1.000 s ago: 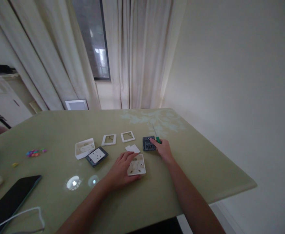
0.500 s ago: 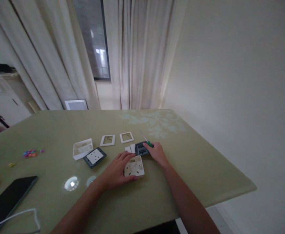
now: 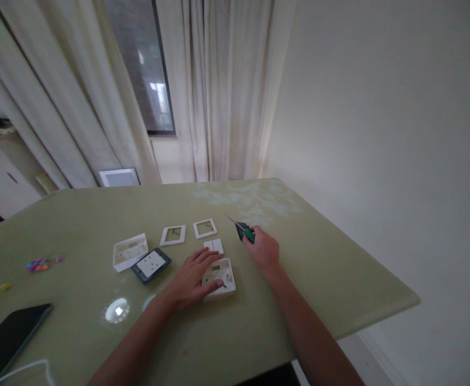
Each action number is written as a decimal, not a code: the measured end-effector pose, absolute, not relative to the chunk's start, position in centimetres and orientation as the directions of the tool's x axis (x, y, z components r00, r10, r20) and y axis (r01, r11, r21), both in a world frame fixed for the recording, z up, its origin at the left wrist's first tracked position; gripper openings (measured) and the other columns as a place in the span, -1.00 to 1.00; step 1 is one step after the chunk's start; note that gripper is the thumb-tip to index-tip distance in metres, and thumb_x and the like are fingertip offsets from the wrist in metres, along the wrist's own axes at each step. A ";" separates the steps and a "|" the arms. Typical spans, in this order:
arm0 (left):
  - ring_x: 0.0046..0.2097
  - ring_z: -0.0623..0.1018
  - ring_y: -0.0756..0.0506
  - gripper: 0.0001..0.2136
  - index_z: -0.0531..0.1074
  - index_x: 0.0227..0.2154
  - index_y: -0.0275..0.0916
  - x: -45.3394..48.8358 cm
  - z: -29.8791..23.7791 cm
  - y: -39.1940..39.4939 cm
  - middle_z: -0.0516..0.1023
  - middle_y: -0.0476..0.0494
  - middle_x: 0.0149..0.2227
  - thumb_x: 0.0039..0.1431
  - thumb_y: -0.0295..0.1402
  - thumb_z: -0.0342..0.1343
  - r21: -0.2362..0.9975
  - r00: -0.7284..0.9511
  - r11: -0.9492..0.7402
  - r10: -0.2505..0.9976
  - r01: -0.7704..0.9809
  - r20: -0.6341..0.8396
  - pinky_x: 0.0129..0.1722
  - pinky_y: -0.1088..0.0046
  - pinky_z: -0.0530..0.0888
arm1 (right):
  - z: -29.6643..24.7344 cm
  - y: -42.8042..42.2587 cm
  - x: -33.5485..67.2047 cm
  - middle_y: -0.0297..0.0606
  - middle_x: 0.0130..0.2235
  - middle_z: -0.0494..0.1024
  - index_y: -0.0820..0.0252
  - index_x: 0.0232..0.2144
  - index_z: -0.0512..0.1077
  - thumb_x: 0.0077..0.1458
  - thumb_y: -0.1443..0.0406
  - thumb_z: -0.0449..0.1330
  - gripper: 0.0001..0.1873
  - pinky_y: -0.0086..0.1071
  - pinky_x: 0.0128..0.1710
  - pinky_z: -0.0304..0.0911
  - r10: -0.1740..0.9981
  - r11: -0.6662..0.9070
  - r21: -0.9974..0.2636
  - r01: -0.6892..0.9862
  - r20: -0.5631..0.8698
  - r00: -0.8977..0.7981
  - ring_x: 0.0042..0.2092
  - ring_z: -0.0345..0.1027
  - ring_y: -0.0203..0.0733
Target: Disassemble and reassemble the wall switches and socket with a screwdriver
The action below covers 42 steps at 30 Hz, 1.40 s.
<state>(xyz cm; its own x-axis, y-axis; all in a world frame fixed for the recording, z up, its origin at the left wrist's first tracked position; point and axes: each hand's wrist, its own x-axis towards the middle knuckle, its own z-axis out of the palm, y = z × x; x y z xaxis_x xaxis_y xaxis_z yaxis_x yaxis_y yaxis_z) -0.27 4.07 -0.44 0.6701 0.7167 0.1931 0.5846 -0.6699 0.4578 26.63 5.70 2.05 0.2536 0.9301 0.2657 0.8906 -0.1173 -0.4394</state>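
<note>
My left hand (image 3: pixel 189 277) lies over the left side of a white mounting box (image 3: pixel 220 276) on the green table, fingers resting on its rim. My right hand (image 3: pixel 264 250) is closed round a green-handled screwdriver (image 3: pixel 246 232) and a dark grey switch module (image 3: pixel 242 227), mostly hidden by the fingers and lifted slightly. Two small white rocker covers (image 3: pixel 214 245) lie just beyond the box.
Left of the hands sit a grey socket with a white face (image 3: pixel 151 264), another white box (image 3: pixel 129 251) and two white frames (image 3: pixel 173 235) (image 3: pixel 205 228). Coloured bits (image 3: pixel 38 264) and a black phone (image 3: pixel 5 341) lie far left. The table edge (image 3: pixel 380 316) is at right.
My right hand slid the grey module toward the white box, then raised it off the table and tilted it. My left hand stayed on the box.
</note>
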 end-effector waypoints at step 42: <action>0.40 0.38 -0.44 -0.27 0.32 0.42 -0.02 -1.0 -0.4 2.4 0.39 -0.29 0.42 0.25 -0.01 0.37 0.366 0.723 -0.764 0.635 0.532 0.274 0.41 -0.17 0.36 | -0.8 5.5 24.7 -0.15 0.05 0.61 0.09 0.06 0.56 0.29 0.32 0.28 -0.70 -0.33 0.08 0.38 0.956 0.182 -0.592 0.785 0.295 0.001 0.04 0.56 -0.10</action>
